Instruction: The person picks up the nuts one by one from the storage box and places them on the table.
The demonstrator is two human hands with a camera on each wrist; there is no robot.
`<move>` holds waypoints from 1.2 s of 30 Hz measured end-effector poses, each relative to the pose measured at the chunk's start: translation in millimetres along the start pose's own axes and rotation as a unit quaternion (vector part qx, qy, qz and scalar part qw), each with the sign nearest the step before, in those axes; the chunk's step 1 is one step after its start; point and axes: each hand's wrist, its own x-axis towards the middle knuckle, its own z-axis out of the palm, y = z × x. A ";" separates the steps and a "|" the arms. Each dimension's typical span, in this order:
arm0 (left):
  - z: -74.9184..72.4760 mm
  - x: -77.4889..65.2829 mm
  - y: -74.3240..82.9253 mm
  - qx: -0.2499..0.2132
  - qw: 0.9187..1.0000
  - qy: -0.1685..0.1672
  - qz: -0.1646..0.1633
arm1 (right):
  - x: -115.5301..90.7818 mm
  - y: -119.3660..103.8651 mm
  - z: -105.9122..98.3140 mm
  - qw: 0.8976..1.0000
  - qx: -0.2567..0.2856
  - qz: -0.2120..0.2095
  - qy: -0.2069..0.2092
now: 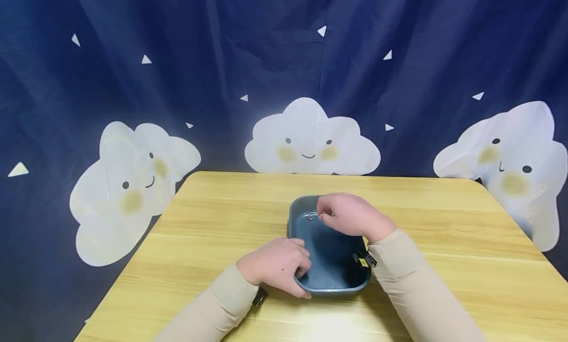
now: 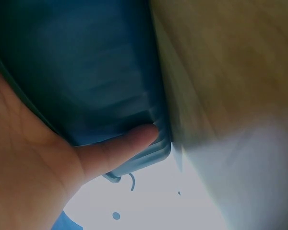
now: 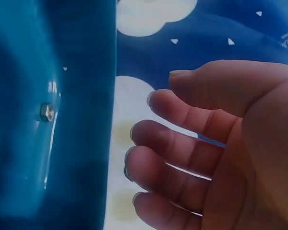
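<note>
A dark blue rectangular tray with raised walls sits on the wooden table. A small metal hex nut lies in it at the far end, by the base of the wall; the right wrist view shows the same nut with its hole. My left hand grips the tray's near left corner, thumb along the outside wall and fingers over the rim. Above the tray's far right part hovers my right hand, its fingers loosely bent with nothing between them, to the right of the nut.
The light wooden table extends around the tray on all sides. Behind it hangs a dark blue curtain printed with white clouds and triangles. A small black wrist camera on the right sleeve overlaps the tray's right wall in the head view.
</note>
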 end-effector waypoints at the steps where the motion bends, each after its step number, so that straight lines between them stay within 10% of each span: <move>1: -0.1 0.1 0.0 0.002 1.000 0.001 0.001 | 2.1 0.3 1.6 1.000 -0.002 0.000 -0.002; 18: 1.3 0.7 -0.4 0.003 1.000 0.002 0.002 | 39.1 11.3 45.5 0.991 -0.025 0.088 -0.097; 36: 0.5 0.8 -0.6 0.001 1.000 -0.002 -0.004 | 43.6 10.6 62.2 0.990 -0.079 0.061 -0.098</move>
